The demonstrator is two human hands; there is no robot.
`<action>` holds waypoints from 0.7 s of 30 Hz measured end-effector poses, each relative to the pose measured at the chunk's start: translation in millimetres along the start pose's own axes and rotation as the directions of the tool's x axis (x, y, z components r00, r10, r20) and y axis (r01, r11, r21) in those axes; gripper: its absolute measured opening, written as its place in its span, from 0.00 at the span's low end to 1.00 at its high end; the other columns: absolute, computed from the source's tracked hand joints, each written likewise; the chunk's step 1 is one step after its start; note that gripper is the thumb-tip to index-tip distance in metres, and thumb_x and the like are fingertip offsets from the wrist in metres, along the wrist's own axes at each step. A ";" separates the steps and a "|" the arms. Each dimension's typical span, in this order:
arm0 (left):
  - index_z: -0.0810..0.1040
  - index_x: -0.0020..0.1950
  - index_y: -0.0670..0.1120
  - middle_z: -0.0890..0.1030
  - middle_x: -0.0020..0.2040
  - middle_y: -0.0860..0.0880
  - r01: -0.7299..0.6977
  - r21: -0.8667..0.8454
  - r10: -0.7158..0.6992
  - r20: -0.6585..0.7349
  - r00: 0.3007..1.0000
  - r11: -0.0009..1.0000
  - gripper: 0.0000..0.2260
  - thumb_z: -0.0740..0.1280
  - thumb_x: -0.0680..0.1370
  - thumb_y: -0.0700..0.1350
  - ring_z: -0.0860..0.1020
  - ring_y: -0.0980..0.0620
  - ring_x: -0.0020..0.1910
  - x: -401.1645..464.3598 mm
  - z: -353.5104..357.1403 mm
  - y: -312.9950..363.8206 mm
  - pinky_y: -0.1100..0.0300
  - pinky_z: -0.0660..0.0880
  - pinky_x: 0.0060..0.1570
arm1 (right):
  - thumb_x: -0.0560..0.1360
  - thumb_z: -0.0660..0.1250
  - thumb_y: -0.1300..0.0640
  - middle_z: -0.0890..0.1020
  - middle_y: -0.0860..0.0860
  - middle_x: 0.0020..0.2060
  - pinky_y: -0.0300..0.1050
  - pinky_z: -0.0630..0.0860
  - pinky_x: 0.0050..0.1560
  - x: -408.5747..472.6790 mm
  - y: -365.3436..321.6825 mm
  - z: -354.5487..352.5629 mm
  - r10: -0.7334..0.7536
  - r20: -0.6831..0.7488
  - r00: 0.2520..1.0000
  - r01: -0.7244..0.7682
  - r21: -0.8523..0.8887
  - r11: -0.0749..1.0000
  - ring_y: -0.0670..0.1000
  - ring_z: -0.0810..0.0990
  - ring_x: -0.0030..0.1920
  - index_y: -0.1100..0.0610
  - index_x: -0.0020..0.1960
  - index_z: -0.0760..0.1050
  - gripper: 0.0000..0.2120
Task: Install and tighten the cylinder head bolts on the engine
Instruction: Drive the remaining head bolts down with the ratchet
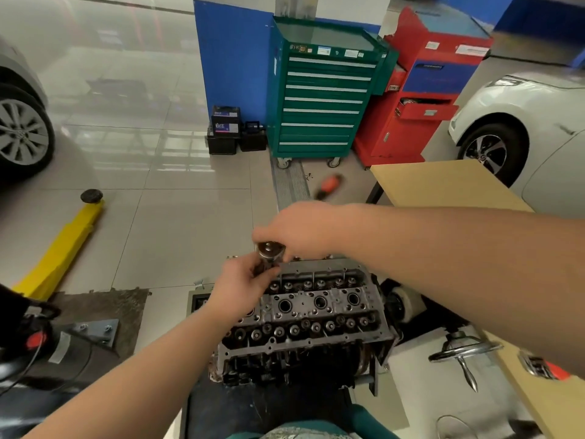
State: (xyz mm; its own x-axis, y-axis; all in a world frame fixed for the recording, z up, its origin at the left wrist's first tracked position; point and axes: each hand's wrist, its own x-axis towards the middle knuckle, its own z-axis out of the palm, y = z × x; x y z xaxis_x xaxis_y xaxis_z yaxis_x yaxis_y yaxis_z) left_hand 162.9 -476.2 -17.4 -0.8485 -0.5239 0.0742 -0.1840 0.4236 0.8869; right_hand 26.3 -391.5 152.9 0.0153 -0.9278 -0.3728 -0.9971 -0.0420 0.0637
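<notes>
Standing upright at the far left corner of the engine (311, 315), a ratchet tool (268, 255) sits with its round metal head level with the cylinder head's rear edge. The left hand (243, 288) wraps its fingers around the tool's shaft below the head. The right hand (299, 231) curls over the top and grips the head from above. The engine rests on a dark stand (269, 403). Bare tiled floor (177, 229) extends to the left and beyond. A green tool cabinet (323, 96) stands well behind. A tan tabletop (443, 185) borders the right side, its edge near the right forearm.
</notes>
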 end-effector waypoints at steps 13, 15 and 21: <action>0.79 0.45 0.56 0.84 0.37 0.52 -0.025 0.081 0.025 0.003 1.000 0.996 0.08 0.74 0.78 0.43 0.82 0.50 0.36 2.6 1.2 10.0 0.45 0.82 0.40 | 0.77 0.71 0.40 0.79 0.50 0.39 0.46 0.71 0.29 -2.1 -13.3 24.4 0.312 0.050 0.949 -0.316 0.142 0.938 0.51 0.77 0.35 0.56 0.50 0.73 0.20; 0.80 0.47 0.53 0.83 0.36 0.49 -0.018 0.061 0.017 0.010 1.000 0.998 0.04 0.73 0.80 0.45 0.82 0.46 0.35 3.3 -2.8 9.5 0.45 0.81 0.39 | 0.77 0.72 0.43 0.74 0.46 0.37 0.45 0.64 0.29 0.1 -5.9 14.8 0.201 0.011 0.980 -0.201 0.017 0.979 0.47 0.71 0.34 0.51 0.52 0.68 0.17; 0.78 0.45 0.56 0.81 0.34 0.48 -0.048 0.033 0.045 0.088 0.995 0.998 0.08 0.73 0.81 0.45 0.74 0.57 0.29 0.5 -10.7 5.4 0.59 0.73 0.32 | 0.79 0.70 0.48 0.74 0.45 0.36 0.46 0.63 0.32 5.1 12.6 0.5 -0.123 -0.012 0.992 0.119 -0.180 0.977 0.51 0.74 0.36 0.49 0.58 0.68 0.14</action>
State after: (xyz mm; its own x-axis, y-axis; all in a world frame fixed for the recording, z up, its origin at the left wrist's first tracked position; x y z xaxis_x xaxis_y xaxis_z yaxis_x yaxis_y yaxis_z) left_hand 166.8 -482.1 -7.7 -0.8961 -0.4377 0.0734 -0.1598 0.4726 0.8667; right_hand 13.7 -396.6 151.4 0.1387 -0.9200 -0.3664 -0.9584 -0.2179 0.1842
